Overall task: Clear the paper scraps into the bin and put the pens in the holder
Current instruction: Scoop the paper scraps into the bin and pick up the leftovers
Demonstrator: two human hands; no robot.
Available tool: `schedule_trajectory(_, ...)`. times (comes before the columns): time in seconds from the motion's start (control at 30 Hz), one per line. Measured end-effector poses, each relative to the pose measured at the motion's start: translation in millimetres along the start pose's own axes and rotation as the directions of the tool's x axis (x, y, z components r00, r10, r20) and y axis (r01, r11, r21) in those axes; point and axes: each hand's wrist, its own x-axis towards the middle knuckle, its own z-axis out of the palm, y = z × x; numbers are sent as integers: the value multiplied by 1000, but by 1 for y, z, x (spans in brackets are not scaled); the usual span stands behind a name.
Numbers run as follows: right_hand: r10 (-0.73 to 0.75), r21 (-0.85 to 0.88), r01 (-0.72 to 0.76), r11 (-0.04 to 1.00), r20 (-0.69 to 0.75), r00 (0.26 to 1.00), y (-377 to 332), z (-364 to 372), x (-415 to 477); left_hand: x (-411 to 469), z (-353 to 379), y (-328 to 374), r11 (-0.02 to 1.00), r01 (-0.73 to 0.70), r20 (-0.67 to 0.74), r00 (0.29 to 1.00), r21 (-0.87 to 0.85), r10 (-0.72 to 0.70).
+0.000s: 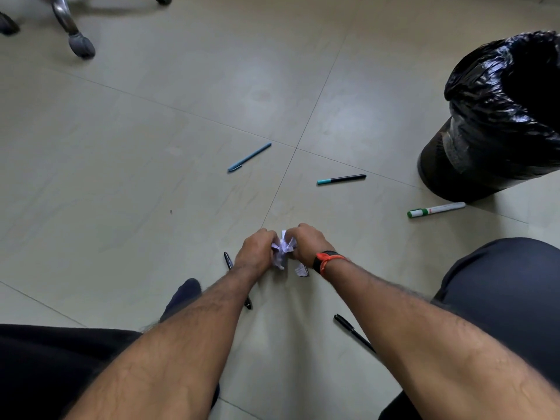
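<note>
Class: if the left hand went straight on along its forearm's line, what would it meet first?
The left hand, gripping paper with the right hand, points up-right. Past bare floor it would probably reach the teal pen; the line is rough.

Seen from above, a person's bare L forearm (169, 344) and bare R forearm (409, 322) reach forward and down from the bottom corners of the frame, converging toward mid-frame w/ both hands held knuckles-up. The L hand (253, 253) and R hand (306, 242) sit nearly touching, fingers curled under, gripping btwn them a crumpled wad of white paper scraps (281, 248) that pokes out of the gap and below the L palm. A black wristband tied w/ orange thread (325, 260) circles the R wrist.
</note>
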Motion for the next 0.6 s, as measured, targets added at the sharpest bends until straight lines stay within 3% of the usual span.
schedule_trajectory(0.2,103,154,-101,983,-2,995,11,-44,8,9,-29,-2,992,94,-105,989,-82,-102)
schedule_trajectory(0.33,78,299,-60,952,-50,996,7,-86,10,22,-61,9,987,74,-184,978,-140,-99)
schedule_trajectory(0.5,5,413,26,910,-75,997,2,-161,-5,41,-118,61,975,-66,-295,955,-214,0)
schedule_trajectory(0.6,0,428,89,899,-203,979,9,-228,-26,60,-150,109,960,-180,-354,930,-214,95)
